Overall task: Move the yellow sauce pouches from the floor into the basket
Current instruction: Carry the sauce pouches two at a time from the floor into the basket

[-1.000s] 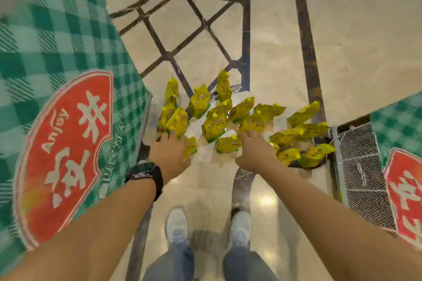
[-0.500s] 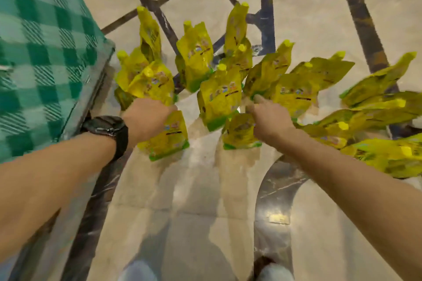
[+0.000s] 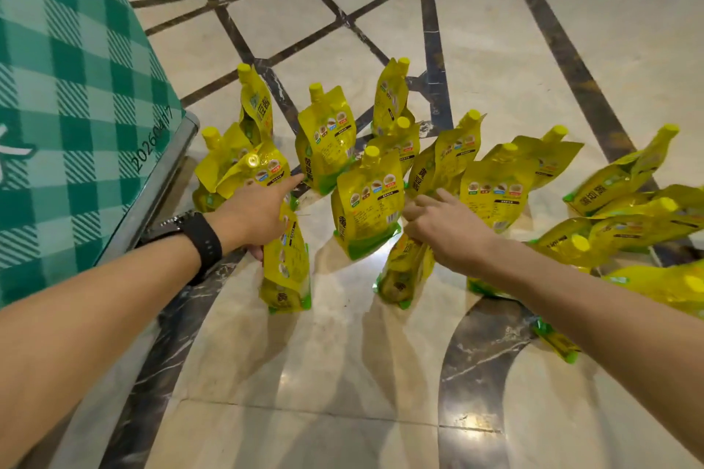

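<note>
left hand (image 3: 255, 211): lower fingers curled round the top of the left pouch (image 3: 285, 270), which hangs below the palm; forefinger stretched toward the standing group.
right hand (image 3: 447, 230): appears to clamp the right pouch (image 3: 404, 274) under the palm, upper fingers loosely extended toward the next one; grip partly hidden.
yellow sauce pouches (image 3: 367, 202): on the floor (image 3: 304, 373), most upright and packed close, several at the right lying over.
basket: not in view.
risk 1: reaching for a second pouch in each hand may loosen the one already held. The film looks slick and the contents heavy, so a slip is likely.
risk 2: a finger or a swinging pouch that nudges a standing one could topple its neighbours in a row.
risk 3: the green checked cloth (image 3: 76, 88) and its metal edge sit just beside the left forearm, so the left pouch may catch there on the lift.
</note>
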Tool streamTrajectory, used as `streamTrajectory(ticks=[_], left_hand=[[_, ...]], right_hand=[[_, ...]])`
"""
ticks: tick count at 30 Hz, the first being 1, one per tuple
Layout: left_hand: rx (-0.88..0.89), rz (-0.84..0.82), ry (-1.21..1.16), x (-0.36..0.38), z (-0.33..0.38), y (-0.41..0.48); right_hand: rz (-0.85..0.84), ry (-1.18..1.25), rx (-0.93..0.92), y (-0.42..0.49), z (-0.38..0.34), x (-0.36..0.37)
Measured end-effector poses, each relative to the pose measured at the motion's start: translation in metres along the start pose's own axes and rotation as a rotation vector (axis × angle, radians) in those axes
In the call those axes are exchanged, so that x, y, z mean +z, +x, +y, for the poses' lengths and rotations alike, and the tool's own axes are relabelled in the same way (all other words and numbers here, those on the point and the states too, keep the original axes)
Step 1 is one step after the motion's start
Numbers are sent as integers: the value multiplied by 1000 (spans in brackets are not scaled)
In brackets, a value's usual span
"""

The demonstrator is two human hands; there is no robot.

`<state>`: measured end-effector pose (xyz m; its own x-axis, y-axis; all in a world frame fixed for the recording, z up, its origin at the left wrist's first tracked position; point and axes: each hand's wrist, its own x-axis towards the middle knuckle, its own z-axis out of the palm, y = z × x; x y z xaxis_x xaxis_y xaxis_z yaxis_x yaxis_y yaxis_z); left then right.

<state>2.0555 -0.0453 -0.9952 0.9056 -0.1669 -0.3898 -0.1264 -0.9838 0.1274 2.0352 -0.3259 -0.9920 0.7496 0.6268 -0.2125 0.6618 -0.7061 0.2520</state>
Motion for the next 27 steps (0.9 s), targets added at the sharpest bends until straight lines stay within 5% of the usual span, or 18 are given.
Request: streamTrajectory(ticks=[5, 10, 13, 16, 27], left_hand=[[9, -169, -263, -17, -8, 1], [201, -44, 155, -21, -32, -3], [362, -2, 301, -6, -27, -6], [405, 151, 323, -1, -22, -5], [294, 254, -280, 27, -4, -5]], right_hand=[[98, 121, -13, -1, 12, 12], [294, 608, 420, -3, 16, 4], [93, 781, 668, -3, 9, 8], [15, 781, 731, -2, -4, 13], [158, 900, 683, -10, -1, 18]])
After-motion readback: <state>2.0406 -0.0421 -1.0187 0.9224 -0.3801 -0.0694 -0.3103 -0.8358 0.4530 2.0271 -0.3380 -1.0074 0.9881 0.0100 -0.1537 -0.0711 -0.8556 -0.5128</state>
